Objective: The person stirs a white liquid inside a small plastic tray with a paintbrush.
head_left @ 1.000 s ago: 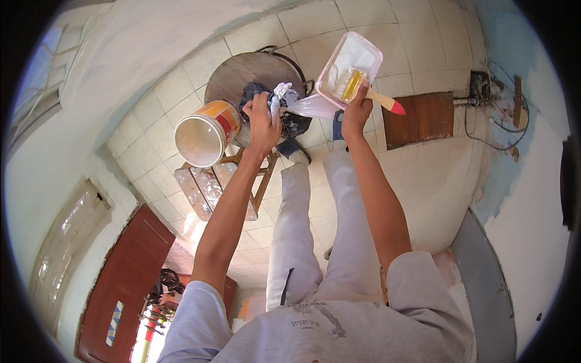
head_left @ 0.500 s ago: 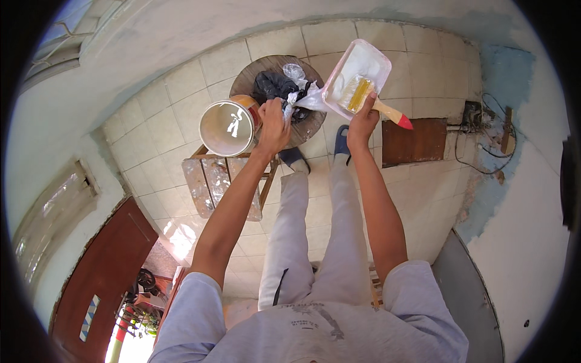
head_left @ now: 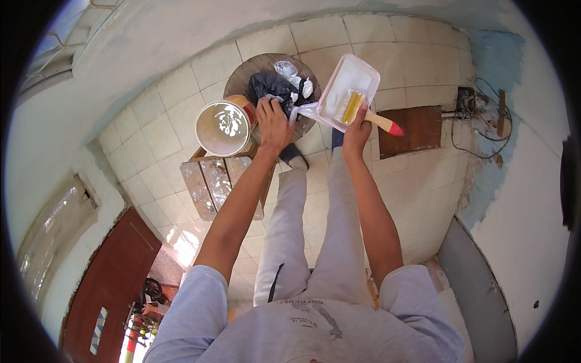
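Over to the right, right hand (head_left: 356,134)'s got tray (head_left: 362,74) and brush (head_left: 352,107) gripped, handle (head_left: 380,122) kinda slanting right-near; left hand (head_left: 275,128), further left, clutches plastic (head_left: 308,111) stretched to the tray

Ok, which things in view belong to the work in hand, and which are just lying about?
In use: paint tray and brush in the right hand; clear plastic and black bag at the left hand; probably the bucket.

Apparently lying about: brown panel; cables by the wall.
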{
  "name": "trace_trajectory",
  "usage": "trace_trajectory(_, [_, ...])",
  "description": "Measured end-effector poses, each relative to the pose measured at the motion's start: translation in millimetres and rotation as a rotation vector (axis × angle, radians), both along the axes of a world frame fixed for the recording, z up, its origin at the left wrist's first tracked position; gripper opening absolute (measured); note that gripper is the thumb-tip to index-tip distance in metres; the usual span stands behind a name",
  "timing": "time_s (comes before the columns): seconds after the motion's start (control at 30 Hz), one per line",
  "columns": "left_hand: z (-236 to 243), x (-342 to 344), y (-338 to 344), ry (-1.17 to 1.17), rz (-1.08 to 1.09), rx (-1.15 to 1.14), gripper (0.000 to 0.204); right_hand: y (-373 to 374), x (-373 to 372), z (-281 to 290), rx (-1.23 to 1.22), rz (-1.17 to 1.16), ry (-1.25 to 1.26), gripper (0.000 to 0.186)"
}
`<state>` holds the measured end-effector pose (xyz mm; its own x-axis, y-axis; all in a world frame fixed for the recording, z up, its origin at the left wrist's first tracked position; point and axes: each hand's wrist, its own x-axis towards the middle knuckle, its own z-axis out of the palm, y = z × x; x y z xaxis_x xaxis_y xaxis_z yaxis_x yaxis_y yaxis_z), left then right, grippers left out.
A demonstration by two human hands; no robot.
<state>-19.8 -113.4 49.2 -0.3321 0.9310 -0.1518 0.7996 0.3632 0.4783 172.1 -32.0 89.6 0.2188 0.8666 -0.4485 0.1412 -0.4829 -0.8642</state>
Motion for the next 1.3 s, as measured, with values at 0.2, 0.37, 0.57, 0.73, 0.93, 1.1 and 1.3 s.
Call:
trace_trajectory(0.2, [15.3, -7.2, -11.5, 0.027, 0.043, 0.057, 0.092, -5.5, -1.1, 23.8, 0.010, -0.006, -0.016, 0.069])
trace_trajectory(0.37, [43.5, 1.0, -35.1, -0.118, 0.098, 0.060, 0.097, -13.7, 3.0, 49.0, -0.030, 0.007, 0.034, 0.069])
trace_trajectory(0.57, [115.2, 28.4, -74.0, -0.360, 0.225, 0.125, 0.068, -30.4, 8.1, 109.0, 0.078, 0.029, 0.063, 0.067])
trace_trajectory(0.73, [179.7, 19.4, -80.6, -0.874, 0.389, 0.042, 0.050, -43.7, 14.0, 219.3, -0.006, 0.177, 0.042, 0.064])
trace_trajectory(0.93, [323.4, 6.8, -39.4, -1.902, 0.473, -0.136, 0.080, -63.9, 17.6, 370.9, 0.077, 0.314, 0.079, 0.064])
trace_trajectory(1.1, [428.3, 43.7, -21.2, -2.142, 0.371, -0.026, 0.085, -77.0, 32.0, 455.8, 0.081, 0.447, 0.015, 0.066])
trace_trajectory(1.3, [420.8, 70.0, -31.3, -2.499, 0.189, 0.341, 0.073, -76.1, 34.4, 541.7, 0.100, 0.764, -0.286, 0.058])
